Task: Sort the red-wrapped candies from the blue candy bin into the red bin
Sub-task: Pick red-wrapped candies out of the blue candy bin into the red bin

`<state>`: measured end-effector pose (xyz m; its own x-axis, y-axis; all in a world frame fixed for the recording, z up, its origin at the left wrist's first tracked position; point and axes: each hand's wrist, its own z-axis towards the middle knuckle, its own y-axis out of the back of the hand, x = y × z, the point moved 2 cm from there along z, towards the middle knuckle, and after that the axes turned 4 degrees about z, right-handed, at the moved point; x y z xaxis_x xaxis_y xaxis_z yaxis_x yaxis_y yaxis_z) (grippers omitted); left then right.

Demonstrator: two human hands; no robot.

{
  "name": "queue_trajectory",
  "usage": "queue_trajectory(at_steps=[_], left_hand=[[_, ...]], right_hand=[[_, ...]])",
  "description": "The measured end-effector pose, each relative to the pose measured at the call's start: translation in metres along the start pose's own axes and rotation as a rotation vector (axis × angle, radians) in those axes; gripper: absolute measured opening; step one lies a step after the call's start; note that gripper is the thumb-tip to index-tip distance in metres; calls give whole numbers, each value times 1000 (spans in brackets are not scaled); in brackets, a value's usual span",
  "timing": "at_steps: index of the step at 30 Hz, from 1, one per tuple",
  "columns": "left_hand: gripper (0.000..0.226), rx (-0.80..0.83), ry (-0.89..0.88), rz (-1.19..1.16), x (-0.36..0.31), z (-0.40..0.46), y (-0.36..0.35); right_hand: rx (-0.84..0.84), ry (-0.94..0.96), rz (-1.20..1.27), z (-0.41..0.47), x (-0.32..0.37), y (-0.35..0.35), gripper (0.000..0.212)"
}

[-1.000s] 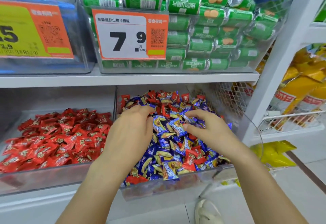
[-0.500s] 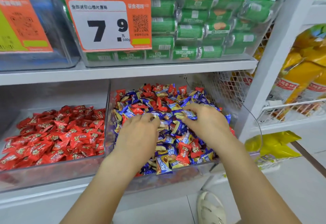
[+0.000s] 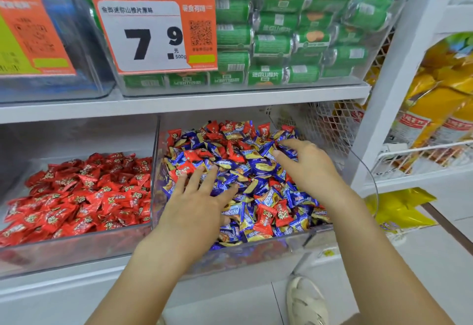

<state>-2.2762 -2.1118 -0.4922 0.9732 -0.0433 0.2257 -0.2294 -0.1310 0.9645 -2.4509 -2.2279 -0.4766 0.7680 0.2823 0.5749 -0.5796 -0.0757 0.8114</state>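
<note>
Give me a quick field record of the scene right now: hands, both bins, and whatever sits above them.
left hand: fingers spread, resting on the candy pile, gripping nothing
right hand: fingers bent onto the pile; any grip hidden
blue candy bin: clear, blue wrappers with red-wrapped candies mixed in
red bin: left of it, only red wrappers showing
upper shelf: green packs behind a price tag reading 7.9
</note>
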Motion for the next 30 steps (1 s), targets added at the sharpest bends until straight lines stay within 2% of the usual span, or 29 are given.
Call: queue_trajectory(at_steps=[2, 4, 7, 9, 11, 13, 15, 17, 19, 21, 23, 27, 30], left_hand=[[60, 2, 26, 7, 2, 1, 2], [65, 45, 5, -83, 2, -1, 6], [72, 9, -43, -359, 8, -1, 18], [67, -176, -2, -517, 17, 2, 28], [55, -352, 89, -549, 26, 7, 32], [50, -402, 179, -542, 29, 15, 29], [51, -385, 244, -505, 28, 27, 25], [55, -330, 302, -445, 25, 40, 21], [60, -233, 351, -420, 23, 52, 17], [63, -119, 352, -418, 21, 58, 14], [61, -64, 274, -375, 18, 57, 13], [46, -127, 27, -351, 10, 41, 16], [35, -193, -36, -361, 8, 24, 14]], right_hand=[[73, 7, -94, 7, 10, -13, 57], [177, -15, -201, 9, 20, -29, 68], [259, -10, -119, 6, 33, -47, 74], [272, 51, -41, 6, 39, -50, 67], [326, 118, 71, 3, 42, -47, 54], [421, 193, 158, -2, 43, -40, 44], [485, 200, 245, -7, 37, -28, 40], [455, 145, 348, -9, 25, -13, 36], [317, 94, 342, -8, 8, 0, 32], [179, 35, 167, -10, -7, 9, 32], [164, -7, -11, -14, -15, 10, 36], [219, 9, -51, -17, -11, 5, 42], [207, 24, -50, -19, -2, 6, 39]])
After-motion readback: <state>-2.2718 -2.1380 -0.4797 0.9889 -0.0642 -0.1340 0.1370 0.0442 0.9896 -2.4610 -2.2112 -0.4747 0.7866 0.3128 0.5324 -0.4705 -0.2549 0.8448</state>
